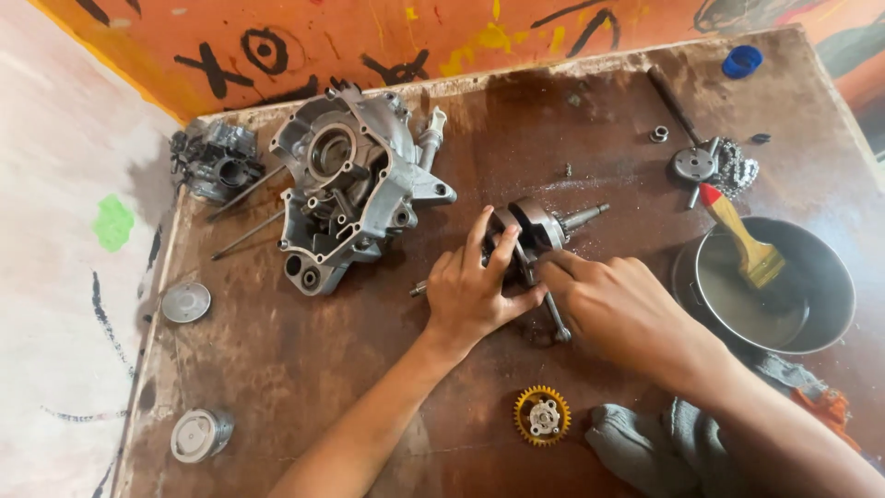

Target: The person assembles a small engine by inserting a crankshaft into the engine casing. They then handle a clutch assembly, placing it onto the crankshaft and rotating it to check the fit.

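A metal crankshaft (544,224) with round flywheel halves and a stub shaft lies at the middle of the brown worktable (304,369). My left hand (475,290) rests on its near side, fingers curled over the round webs. My right hand (613,304) comes in from the right and pinches the connecting rod (556,323), which sticks out toward me. Both hands touch the crankshaft.
A grey engine crankcase half (355,184) lies at the left rear, with a dark carburettor-like part (217,164) and thin rods beside it. A steel bowl (779,281) with a paintbrush (742,240) stands right. A yellow gear (542,416), a grey rag (659,443) and two round metal caps (186,302) lie nearer.
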